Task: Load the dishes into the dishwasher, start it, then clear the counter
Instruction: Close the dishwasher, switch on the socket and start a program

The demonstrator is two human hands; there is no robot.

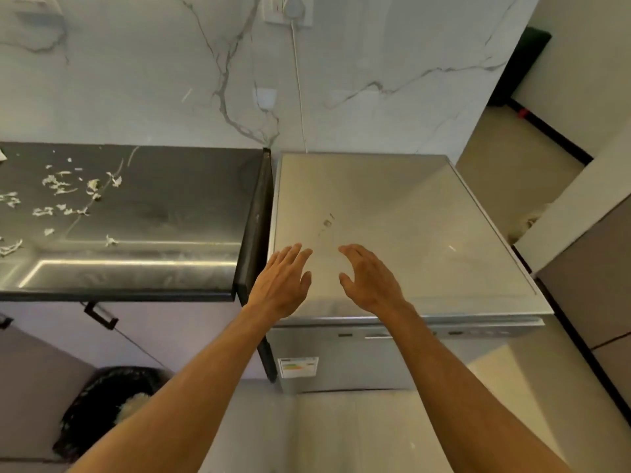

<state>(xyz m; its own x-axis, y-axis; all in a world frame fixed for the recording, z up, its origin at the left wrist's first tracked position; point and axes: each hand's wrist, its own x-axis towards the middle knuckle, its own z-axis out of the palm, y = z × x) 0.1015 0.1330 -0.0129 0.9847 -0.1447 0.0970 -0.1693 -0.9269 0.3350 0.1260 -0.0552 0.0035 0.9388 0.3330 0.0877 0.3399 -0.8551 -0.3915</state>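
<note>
Head view: left hand and right hand both released, palms down, grasping nothing, side by side over dishwasher top, probably poised for its closed door just beneath. No dishes visible. Bench left of hands carries pale scraps; clearing not yet done.

Both my arms stretched fwd, bare forearms, palms facing each other w/ a small gap between. Left hand fingers straight and together, thumb out. Right hand loosely curved, fingers relaxed, holding nothing.
</note>
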